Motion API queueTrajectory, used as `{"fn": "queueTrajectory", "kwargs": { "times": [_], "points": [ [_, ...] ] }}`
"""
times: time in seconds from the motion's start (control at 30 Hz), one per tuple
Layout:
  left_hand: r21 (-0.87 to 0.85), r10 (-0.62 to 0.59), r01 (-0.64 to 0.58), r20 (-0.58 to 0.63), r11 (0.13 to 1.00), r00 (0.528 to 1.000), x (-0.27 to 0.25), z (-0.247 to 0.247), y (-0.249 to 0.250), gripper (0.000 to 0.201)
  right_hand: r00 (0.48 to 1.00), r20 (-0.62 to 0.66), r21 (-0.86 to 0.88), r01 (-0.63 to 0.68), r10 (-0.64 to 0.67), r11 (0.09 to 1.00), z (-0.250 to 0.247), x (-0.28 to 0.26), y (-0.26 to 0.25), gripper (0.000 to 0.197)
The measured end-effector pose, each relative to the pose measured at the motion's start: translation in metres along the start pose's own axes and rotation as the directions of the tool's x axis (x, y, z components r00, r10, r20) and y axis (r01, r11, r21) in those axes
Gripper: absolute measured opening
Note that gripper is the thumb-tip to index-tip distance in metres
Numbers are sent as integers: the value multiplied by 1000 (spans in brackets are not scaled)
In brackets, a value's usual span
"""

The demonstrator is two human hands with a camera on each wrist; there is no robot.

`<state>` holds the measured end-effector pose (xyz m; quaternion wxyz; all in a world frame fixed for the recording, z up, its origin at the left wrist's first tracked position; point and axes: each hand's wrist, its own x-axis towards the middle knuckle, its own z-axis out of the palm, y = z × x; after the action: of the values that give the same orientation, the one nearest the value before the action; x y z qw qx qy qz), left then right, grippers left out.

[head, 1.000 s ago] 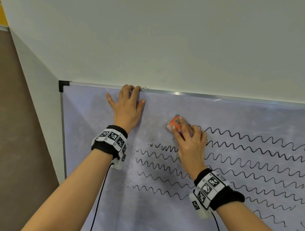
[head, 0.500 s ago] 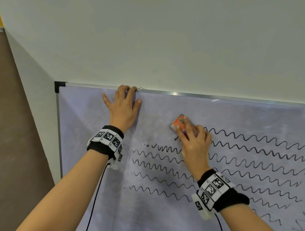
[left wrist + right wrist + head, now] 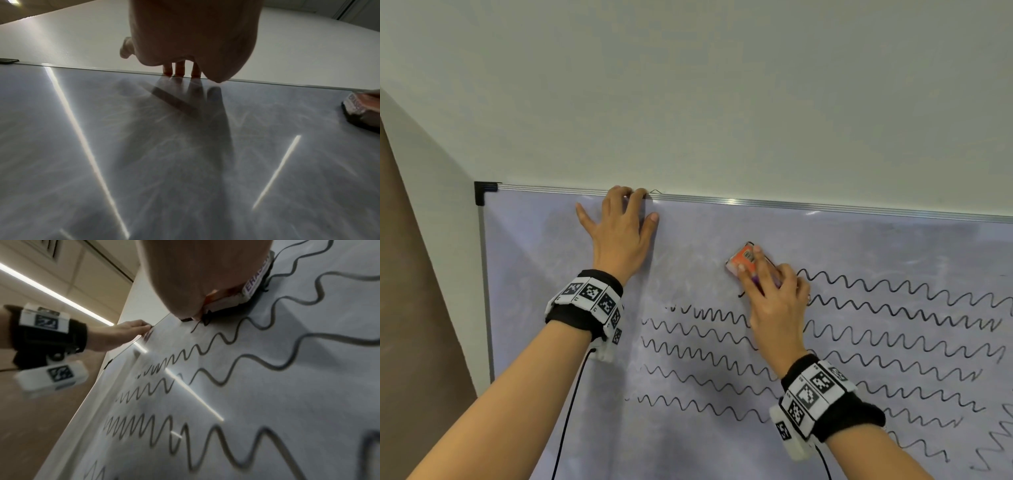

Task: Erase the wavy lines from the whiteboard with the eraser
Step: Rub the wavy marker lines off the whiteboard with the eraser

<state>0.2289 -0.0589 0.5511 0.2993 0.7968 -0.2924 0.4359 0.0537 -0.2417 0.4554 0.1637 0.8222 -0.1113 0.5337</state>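
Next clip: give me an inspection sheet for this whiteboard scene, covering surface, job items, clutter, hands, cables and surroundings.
Surface: whiteboard, smudged grey, aluminium frame.
Job's things: orange eraser pressed on the board at the left end of the top row; wavy lines remain in several rows below and right.
Clutter: nothing seen.
Grippers: left hand flat on the board, fingertips at the top frame; right hand has its grip on the eraser.
Cables: black cable hangs from the left wristband; another at the right wristband.
Surroundings: pale wall above, ceiling light strip.
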Motion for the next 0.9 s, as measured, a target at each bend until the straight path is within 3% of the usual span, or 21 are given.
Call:
{"fn": "queueTrajectory", "kwargs": {
  "times": [0.1,0.27,0.33,0.5,0.63,0.77,0.9],
  "points": [
    [1,5,-5,0,1000,1000,0,0,-1,34,1000,-18,11,-12,12,1000,3,-10,-4,78],
    [12,5,-5,20,1000,1000,0,-1,-2,36,981,140,-18,136,-132,991,1,-59,-10,93],
    [19,5,-5,22,1000,1000,0,-1,-2,36,988,104,-15,120,-118,993,0,-50,-2,91],
    [15,1,-2,13,1000,1000,0,0,-1,35,997,-42,5,-67,67,998,-5,-6,18,74],
    [12,-6,5,15,1000,1000,-1,0,1,36,999,-39,-4,2,-2,1000,2,-38,11,67],
    [4,-15,15,11,1000,1000,0,-1,4,34,992,77,-61,107,-102,992,-1,-63,13,86],
    [3,-30,30,20,1000,999,1,-1,9,35,999,-8,-32,37,-37,999,-6,-37,28,66]
  ]
}}
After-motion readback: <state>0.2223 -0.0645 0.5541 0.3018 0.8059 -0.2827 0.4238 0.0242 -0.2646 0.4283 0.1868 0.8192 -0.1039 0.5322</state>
